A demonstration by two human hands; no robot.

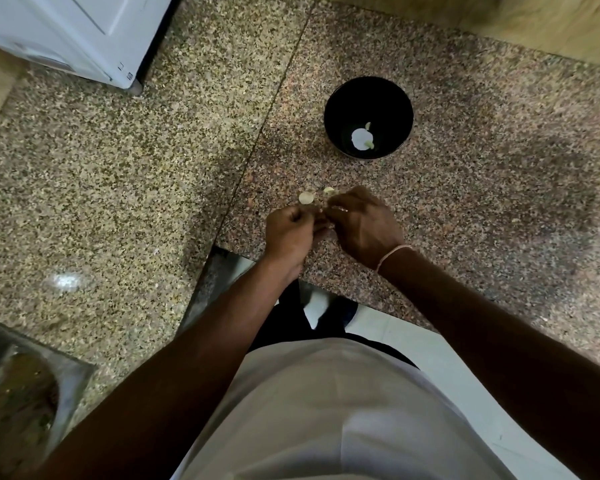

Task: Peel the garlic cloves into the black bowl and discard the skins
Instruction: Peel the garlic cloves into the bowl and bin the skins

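Both hands, left [288,233] and right [364,225], fingers curled together near the counter's [482,202] front edge, pinched thing hidden; black bowl [336,105] beyond, cloves [307,197] between.

— What's over on the far left, up by the wall?

— A white appliance [73,32], standing on the speckled granite counter [118,188]. A dark seam [267,112] runs across the stone.

— And down in the near left corner?

— A steel sink [21,393], its basin smeared with brownish residue. The counter edge cuts back just beside it.

— Anything below the counter?

— White floor tiles [440,351]. Along the far right edge runs a strip of pale wood-grain surface [551,26].
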